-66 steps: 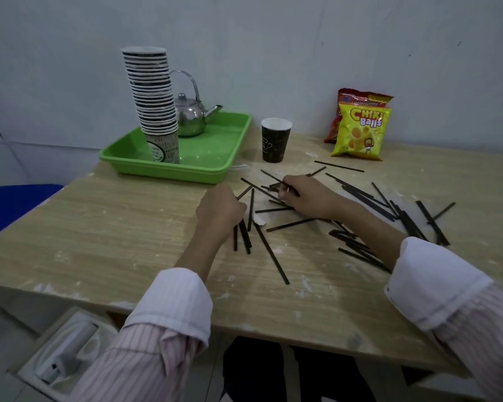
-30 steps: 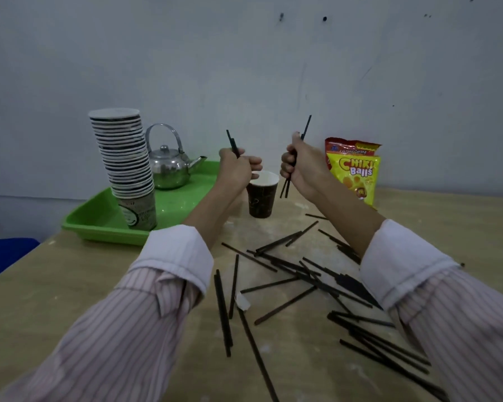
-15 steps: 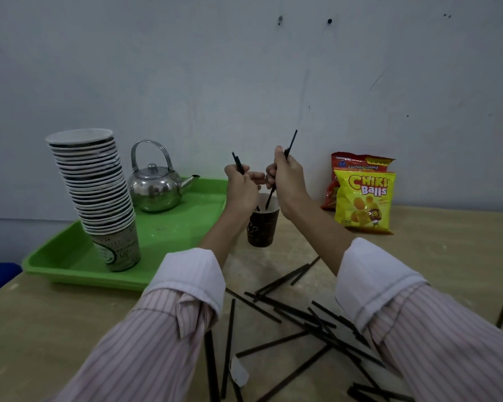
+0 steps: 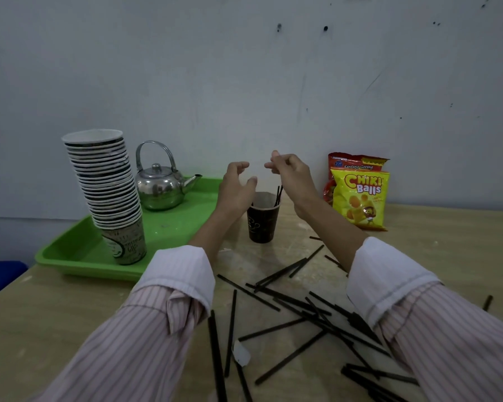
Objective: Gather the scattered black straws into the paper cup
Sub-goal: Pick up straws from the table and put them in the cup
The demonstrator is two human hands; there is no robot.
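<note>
A dark paper cup (image 4: 261, 224) stands upright on the wooden table (image 4: 58, 309), with a few black straws (image 4: 278, 195) leaning inside it at the right of its rim. My left hand (image 4: 236, 187) hovers just left of and above the cup, fingers spread and holding nothing. My right hand (image 4: 291, 175) is above the cup's right side, fingers loosely bent and empty. Several black straws (image 4: 299, 309) lie scattered on the table in front of the cup, between and under my forearms.
A green tray (image 4: 79, 250) at the left holds a tall stack of paper cups (image 4: 105, 181) and a steel kettle (image 4: 160, 184). Two snack bags (image 4: 359, 195) lean on the wall at the right. A white scrap (image 4: 241, 355) lies among the straws.
Both hands held straws above the cup earlier; now the straws stand in the cup and both hands have let go, fingers apart above it.
</note>
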